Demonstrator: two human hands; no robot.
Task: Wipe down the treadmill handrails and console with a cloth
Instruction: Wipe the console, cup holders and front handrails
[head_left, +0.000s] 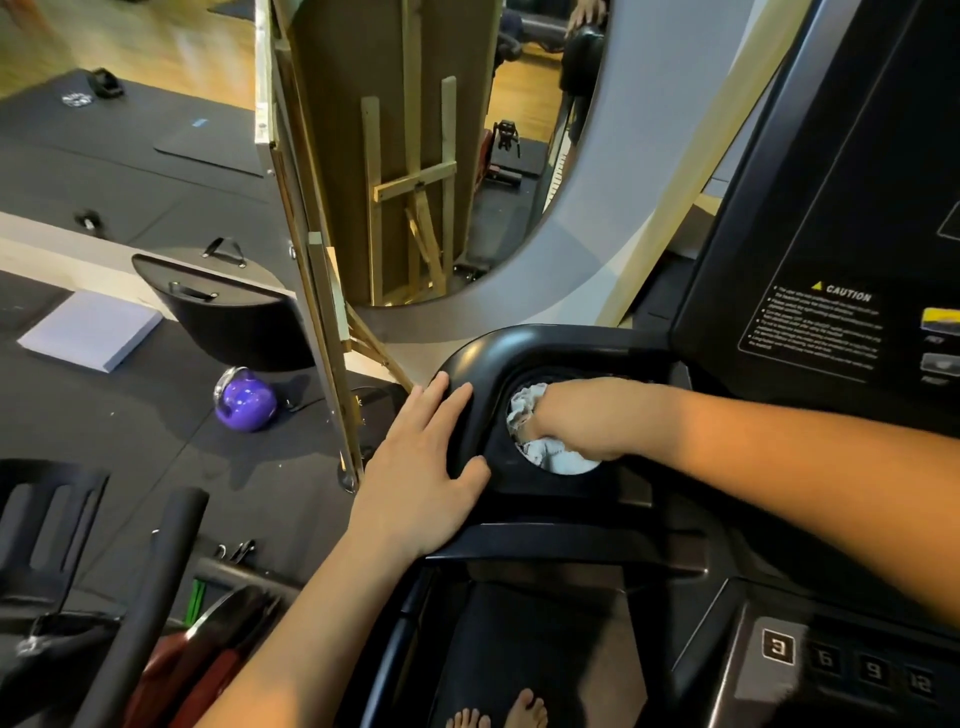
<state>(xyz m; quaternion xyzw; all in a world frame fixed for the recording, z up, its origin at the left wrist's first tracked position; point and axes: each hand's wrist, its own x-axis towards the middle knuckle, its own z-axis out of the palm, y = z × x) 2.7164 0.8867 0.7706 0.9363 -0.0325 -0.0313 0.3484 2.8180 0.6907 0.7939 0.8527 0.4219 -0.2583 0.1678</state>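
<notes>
A black treadmill console (810, 218) fills the right side, with a caution label and numbered buttons (826, 660) lower right. Its left wing holds a round cup holder (511, 387). My right hand (576, 415) reaches down into that cup holder and grips a bunched white cloth (545, 452), which shows around the fingers. My left hand (421, 467) rests flat with straight fingers on the black rim of the wing, just left of the cup holder. Below the console, the black handrail frame (545, 540) crosses, and bare feet (498, 714) stand on the belt.
A tall mirror on a wooden frame (322, 270) stands just left of the console. On the dark gym mats lie a purple kettlebell (244, 402), a white block (91, 330) and a black padded piece (223, 312). Another machine's black bars (150, 597) sit lower left.
</notes>
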